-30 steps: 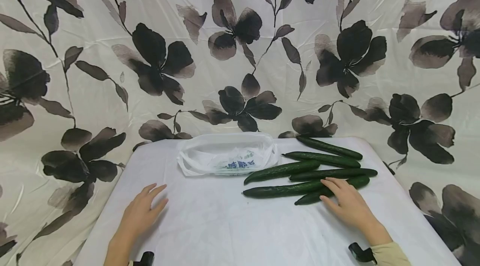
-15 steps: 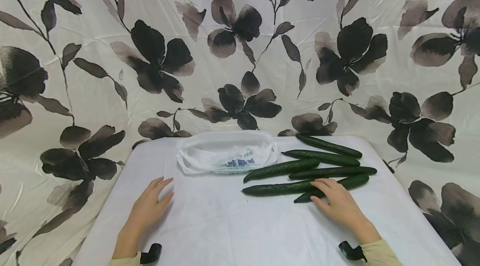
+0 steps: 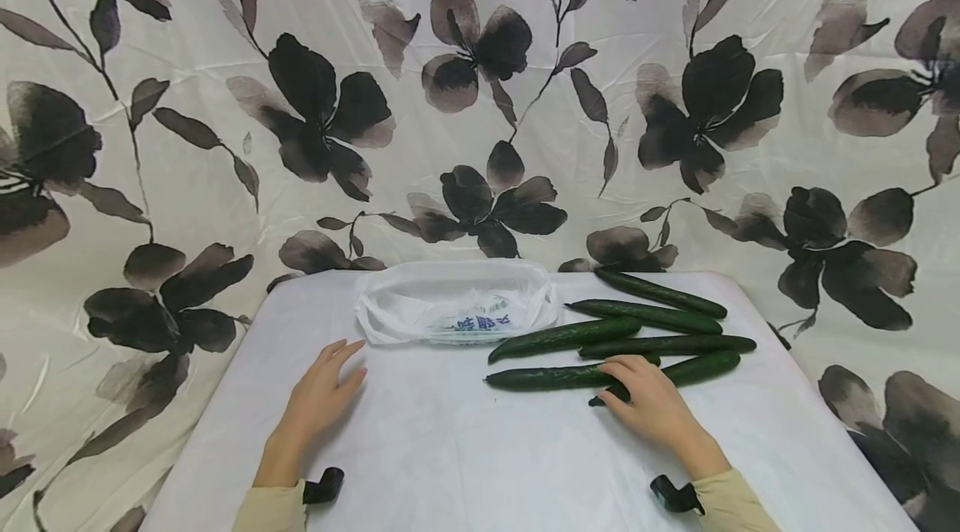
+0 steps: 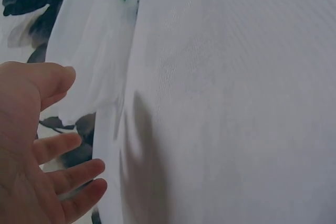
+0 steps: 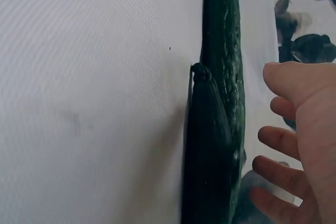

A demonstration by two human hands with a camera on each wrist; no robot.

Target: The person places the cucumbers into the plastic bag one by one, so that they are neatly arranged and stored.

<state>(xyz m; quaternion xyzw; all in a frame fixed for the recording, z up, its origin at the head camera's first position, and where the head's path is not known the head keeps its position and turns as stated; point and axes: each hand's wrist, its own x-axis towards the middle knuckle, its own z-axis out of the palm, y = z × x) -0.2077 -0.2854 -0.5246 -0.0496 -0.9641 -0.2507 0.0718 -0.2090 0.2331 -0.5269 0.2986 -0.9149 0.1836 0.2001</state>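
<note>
Head view shows six cucumbers, one plastic bag, left grip and right grip both released.

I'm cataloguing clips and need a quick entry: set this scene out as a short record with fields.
left hand: holds nothing; near the bag's left end
right hand: holds nothing; over the nearest cucumbers
bag: white plastic, blue and green print, near the table's far edge
cucumbers: six, mostly right of the bag
table: white covering
backdrop: pale cloth with dark flowers
</note>
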